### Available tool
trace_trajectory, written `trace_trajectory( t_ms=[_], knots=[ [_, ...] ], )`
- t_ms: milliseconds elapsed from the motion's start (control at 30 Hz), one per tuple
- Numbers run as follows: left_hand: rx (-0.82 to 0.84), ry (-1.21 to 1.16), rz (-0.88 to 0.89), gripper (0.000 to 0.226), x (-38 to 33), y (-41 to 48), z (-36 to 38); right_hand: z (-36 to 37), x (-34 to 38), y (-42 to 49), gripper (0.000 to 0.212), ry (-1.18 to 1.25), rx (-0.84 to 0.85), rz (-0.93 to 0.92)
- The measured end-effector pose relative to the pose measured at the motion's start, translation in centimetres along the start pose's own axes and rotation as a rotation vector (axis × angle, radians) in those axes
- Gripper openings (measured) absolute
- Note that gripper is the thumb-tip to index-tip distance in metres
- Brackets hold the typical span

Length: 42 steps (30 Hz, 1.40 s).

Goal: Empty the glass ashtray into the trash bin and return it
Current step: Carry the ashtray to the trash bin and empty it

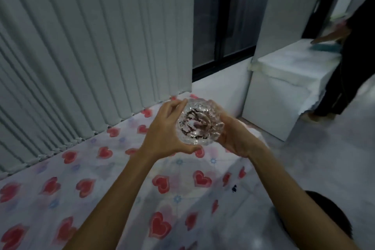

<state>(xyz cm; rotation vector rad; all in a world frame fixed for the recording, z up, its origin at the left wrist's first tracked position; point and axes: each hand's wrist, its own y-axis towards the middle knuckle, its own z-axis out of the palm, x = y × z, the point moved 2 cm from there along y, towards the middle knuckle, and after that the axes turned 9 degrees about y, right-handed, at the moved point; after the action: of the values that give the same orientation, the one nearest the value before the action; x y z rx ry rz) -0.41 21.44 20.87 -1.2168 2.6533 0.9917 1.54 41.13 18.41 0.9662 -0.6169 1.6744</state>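
Glass ashtray [197, 123] is held up in the air between both hands, above the far end of a bed sheet [113, 184] printed with red hearts. It is round, so no real long axis; its open side faces up and toward the camera, tipped a little, base away. Inside: dark ash specks scattered in a ring around the bottom, plus what may be a pale butt or a glare patch near the middle, too blurred to tell. Contents are still in the ashtray.

Left hand [165, 130] cups the left rim, fingers curled partway around the far edge and thumb under the near edge, half closed on the glass. Right hand [231, 136] cups the right side the same way, fingers wrapped behind the wall and palm against it. Both forearms reach forward from the bottom of the frame.

Grey vertical blinds [85, 42] hang behind the bed on the left, touching the sheet's edge. A dark window [223, 16] sits to their right. A white cabinet [284, 87] stands well right of the ashtray, with another person [353, 50] in dark clothes leaning over its top.
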Motion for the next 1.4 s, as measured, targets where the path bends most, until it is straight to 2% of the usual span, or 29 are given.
trace_trajectory(
  t_ms=[33,100,167,300,567,700,833,933,1100,1233,1400],
  knots=[
    [0.02,-0.003,0.032,0.119,-1.1,0.9,1.4,-1.3,0.1,-0.8,0.046,0.08,-0.05,-0.017],
    [0.043,-0.005,0.097,0.118,-3.2,2.7,4.1,-3.9,0.5,-2.5,0.044,0.196,-0.137,-0.039],
    [0.085,-0.028,0.152,0.117,-6.0,4.4,7.4,-7.4,1.7,-4.6,0.047,0.169,-0.259,-0.076],
    [0.184,-0.091,0.225,0.117,-11.8,6.8,14.3,-14.5,4.1,-10.0,0.038,0.04,-0.472,-0.097],
    [0.37,-0.148,0.391,0.114,-24.0,8.8,27.8,-27.3,6.1,-23.2,0.031,-0.013,-0.686,-0.061],
    [0.484,-0.134,0.482,0.115,-28.6,8.0,33.8,-31.9,5.3,-29.2,0.031,0.037,-0.778,-0.026],
    [0.563,-0.05,0.627,0.117,-31.5,7.8,39.2,-35.3,4.1,-33.7,0.028,0.04,-0.95,0.005],
    [0.638,0.01,0.721,0.116,-33.0,7.2,43.2,-37.5,3.3,-36.2,0.034,0.004,-1.1,0.05],
    [0.76,-0.015,0.729,0.113,-35.0,5.5,50.6,-42.3,1.1,-38.8,0.039,-0.048,-1.269,0.092],
    [0.78,-0.041,0.773,0.112,-35.4,4.5,60.0,-49.3,-2.9,-40.3,0.038,0.012,-1.373,0.058],
    [0.854,-0.069,0.772,0.115,-32.4,0.8,74.2,-59.7,-11.3,-40.5,0.039,0.024,-1.418,0.051]
  ],
)
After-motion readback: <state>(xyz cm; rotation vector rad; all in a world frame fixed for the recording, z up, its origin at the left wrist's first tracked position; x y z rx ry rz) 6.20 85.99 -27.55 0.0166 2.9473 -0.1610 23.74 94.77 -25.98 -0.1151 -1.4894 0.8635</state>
